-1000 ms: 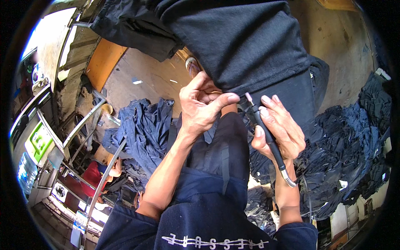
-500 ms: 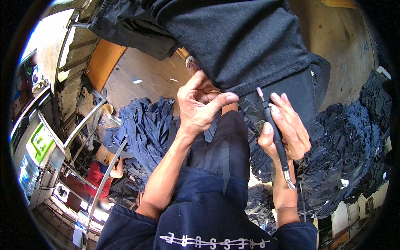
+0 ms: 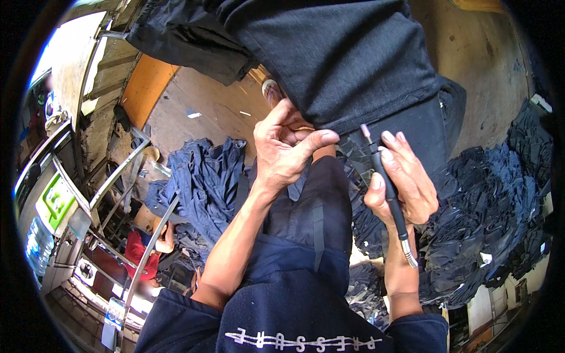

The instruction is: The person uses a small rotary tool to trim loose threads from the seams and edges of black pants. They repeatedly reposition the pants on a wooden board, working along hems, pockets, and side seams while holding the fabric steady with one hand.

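Note:
A black garment (image 3: 347, 65) hangs down from the top of the view, its hem stretching across the middle. My left hand (image 3: 285, 147) pinches the left corner of that hem, thumb on the near side and the other fingers curled behind. In my right hand (image 3: 415, 185) is a slim black rotary grinder handpiece (image 3: 388, 188), held like a pen. Its small pinkish stone tip points up at the hem, very close to the edge; whether it touches I cannot tell. A bent metal joint forms the tool's lower end.
Blue garments (image 3: 203, 176) lie heaped on the floor to the left, and a big dark clothing pile (image 3: 488, 206) fills the right. At far left are a metal frame (image 3: 118, 170), a green tray (image 3: 57, 202) and a clear bottle (image 3: 40, 244). A person in red (image 3: 140, 253) sits at lower left.
My left hand has shifted very slightly to the right with the hem. My right hand and the grinder stay almost where they were. The person in red has moved a little.

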### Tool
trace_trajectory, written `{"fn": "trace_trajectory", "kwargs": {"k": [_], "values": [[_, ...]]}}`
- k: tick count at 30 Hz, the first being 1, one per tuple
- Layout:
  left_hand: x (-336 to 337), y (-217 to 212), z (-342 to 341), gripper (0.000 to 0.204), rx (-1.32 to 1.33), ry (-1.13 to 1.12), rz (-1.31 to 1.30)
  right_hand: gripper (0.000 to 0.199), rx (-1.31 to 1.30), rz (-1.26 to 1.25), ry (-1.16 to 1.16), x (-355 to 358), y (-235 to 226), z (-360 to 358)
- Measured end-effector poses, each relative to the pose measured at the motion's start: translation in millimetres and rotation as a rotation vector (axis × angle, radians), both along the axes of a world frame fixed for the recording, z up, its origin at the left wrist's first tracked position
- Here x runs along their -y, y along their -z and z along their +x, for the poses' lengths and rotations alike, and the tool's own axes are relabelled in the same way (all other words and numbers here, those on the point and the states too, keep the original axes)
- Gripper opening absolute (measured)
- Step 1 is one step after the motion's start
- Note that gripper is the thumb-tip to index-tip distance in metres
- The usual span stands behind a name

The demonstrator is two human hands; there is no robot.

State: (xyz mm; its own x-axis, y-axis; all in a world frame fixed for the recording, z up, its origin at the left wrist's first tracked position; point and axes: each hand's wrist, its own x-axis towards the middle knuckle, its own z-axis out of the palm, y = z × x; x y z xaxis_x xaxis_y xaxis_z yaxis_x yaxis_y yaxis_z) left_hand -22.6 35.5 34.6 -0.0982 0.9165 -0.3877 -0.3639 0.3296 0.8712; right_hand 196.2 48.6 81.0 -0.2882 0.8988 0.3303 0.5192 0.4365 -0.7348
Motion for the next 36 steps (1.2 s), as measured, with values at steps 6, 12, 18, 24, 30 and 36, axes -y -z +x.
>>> {"fn": "trace_trajectory", "kwargs": {"k": [6, 12, 18, 24, 30, 36], "values": [[0.4, 1.9, 2.7, 0.059, -0.002, 0.025, -0.036, 0.031, -0.036, -0.020, -0.042, -2.5, 0.0, -1.6], [0.4, 5.0, 6.8, 0.054, 0.058, -0.047, 0.013, 0.029, -0.019, -0.068, -0.114, -3.0, -0.9, -0.5], [3.9, 2.3, -2.2, 0.055, 0.057, -0.035, -0.001, 0.029, 0.000, -0.019, -0.025, -1.0, -2.4, -7.9], [8.7, 9.9, 0.5, 0.047, 0.041, -0.036, -0.001, 0.029, -0.004, 0.010, 0.051, -2.5, 1.1, 0.6], [7.9, 18.3, -6.3, 0.032, -0.107, -0.031, 0.017, 0.033, -0.022, -0.020, 0.133, -1.3, 1.3, 9.2], [-0.2, 36.4, -22.4, 0.024, -0.362, 0.068, 0.009, 0.029, -0.087, -0.014, 0.131, -23.4, -2.5, 31.9]]}}
